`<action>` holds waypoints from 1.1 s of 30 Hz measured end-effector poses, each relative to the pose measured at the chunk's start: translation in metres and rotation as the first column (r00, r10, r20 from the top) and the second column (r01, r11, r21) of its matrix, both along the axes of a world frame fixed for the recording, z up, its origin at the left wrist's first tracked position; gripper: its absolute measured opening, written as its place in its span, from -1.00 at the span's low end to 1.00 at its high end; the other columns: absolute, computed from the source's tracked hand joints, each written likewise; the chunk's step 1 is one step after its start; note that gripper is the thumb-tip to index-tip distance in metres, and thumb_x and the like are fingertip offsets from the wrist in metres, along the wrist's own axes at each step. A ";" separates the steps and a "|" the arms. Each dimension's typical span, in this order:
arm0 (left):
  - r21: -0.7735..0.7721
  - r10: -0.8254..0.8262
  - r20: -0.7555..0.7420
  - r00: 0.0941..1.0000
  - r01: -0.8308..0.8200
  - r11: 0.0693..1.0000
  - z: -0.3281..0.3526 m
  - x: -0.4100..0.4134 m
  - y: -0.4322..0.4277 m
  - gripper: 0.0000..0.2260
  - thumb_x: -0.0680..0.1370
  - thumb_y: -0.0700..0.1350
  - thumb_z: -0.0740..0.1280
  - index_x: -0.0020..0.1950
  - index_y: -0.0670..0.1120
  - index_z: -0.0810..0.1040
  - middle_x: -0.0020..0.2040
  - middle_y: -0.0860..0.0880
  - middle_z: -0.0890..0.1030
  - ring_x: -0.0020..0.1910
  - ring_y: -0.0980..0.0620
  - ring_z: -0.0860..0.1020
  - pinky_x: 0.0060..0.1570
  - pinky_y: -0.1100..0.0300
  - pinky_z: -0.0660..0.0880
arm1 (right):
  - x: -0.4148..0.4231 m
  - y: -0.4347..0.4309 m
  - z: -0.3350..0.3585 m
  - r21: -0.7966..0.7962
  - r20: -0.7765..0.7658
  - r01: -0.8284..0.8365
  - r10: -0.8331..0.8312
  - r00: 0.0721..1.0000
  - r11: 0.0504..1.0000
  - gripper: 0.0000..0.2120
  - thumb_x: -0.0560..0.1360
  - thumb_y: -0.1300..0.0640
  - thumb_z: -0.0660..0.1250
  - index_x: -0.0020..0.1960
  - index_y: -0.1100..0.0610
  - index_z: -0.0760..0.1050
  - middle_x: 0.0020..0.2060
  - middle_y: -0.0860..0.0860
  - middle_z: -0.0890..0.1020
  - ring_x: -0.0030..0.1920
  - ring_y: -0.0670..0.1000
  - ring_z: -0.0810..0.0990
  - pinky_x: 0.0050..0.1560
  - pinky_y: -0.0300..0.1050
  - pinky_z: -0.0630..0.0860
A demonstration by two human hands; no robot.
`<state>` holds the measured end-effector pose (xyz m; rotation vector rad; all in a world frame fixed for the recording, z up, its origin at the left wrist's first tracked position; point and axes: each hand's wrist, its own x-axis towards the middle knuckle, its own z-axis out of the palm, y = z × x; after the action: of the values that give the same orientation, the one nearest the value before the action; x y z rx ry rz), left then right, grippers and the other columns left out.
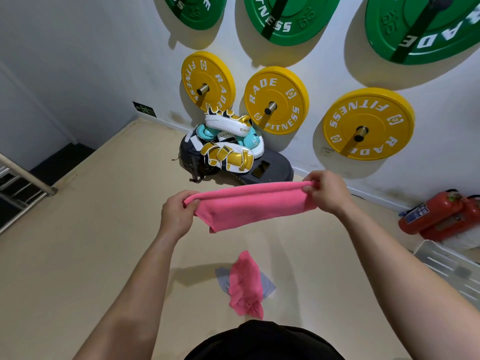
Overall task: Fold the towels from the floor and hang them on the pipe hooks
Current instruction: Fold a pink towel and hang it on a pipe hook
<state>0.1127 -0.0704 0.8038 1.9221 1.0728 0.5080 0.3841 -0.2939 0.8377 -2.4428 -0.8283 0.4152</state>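
1. Both hands are up in front of the chest, well apart. The left hand pinches the left end of the held pink towel and the right hand pinches the right end, fingers curled over the top edge.
2. This towel is stretched taut between them as a doubled strip in the air, clear of the floor. Its long axis runs left to right and rises slightly toward the right hand. The loose edge hangs below, lower at the left end.
3. Key relation: both ends are already gripped, so my read is that the next fold brings one end to the other along that axis. Neither hand looks better placed. The right sits a bit further forward.
4. Two towels are left on the floor: a crumpled pink towel lying on a grey towel. They sit below the hands, closer to the body, about midway between the forearms. The pink one's long axis points away from the person.
5. Pipe hooks: I can't identify any in view. So only the folding step is in hand, and the hanging isn't started for this one.
6. Readable text: the yellow plates say "RADE FITNESS". The green plates show "FITNESS" and part of "RADE". The top pad in the pile of boxing pads shows "GING", with the rest cut off.
7. The exit sign and the label on the fire extinguishers are too small to read.
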 end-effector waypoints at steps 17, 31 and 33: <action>0.014 0.435 -0.006 0.901 -0.434 0.901 -0.002 0.047 -0.032 -0.85 0.70 -0.04 0.07 0.11 -0.02 0.40 -0.07 -0.06 0.55 -0.12 -0.13 0.49 -0.19 0.12 0.33 | -0.023 0.013 0.000 0.366 0.022 0.176 -0.198 0.980 0.914 -0.86 0.64 0.09 0.16 -0.02 0.12 0.43 -0.14 0.06 0.60 -0.14 0.11 0.48 -0.17 -0.05 0.31; -0.011 -0.316 0.189 0.930 0.324 0.946 0.027 0.071 -0.043 -0.77 0.45 -0.17 0.51 -0.15 0.18 0.63 -0.19 0.14 0.67 -0.16 0.15 0.59 -0.08 0.20 0.52 | -0.063 0.052 0.007 0.100 0.014 -0.537 0.539 0.842 0.837 -0.58 0.47 -0.10 0.43 0.31 -0.11 0.48 0.06 -0.06 0.67 0.07 0.01 0.60 0.06 0.02 0.54; -0.056 -0.324 0.219 0.921 0.343 0.938 0.028 0.069 -0.040 -0.78 0.44 -0.17 0.52 -0.15 0.18 0.66 -0.16 0.13 0.68 -0.16 0.14 0.57 -0.06 0.13 0.53 | -0.063 0.053 0.010 0.106 -0.008 -0.541 0.544 0.839 0.834 -0.78 0.50 -0.11 0.41 0.06 -0.03 0.56 -0.13 -0.08 0.65 -0.09 -0.02 0.59 -0.04 0.05 0.54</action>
<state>0.1819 -0.1103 0.8316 1.8717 0.6070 0.4430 0.3209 -0.2408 0.8479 -2.0655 -1.4956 0.6039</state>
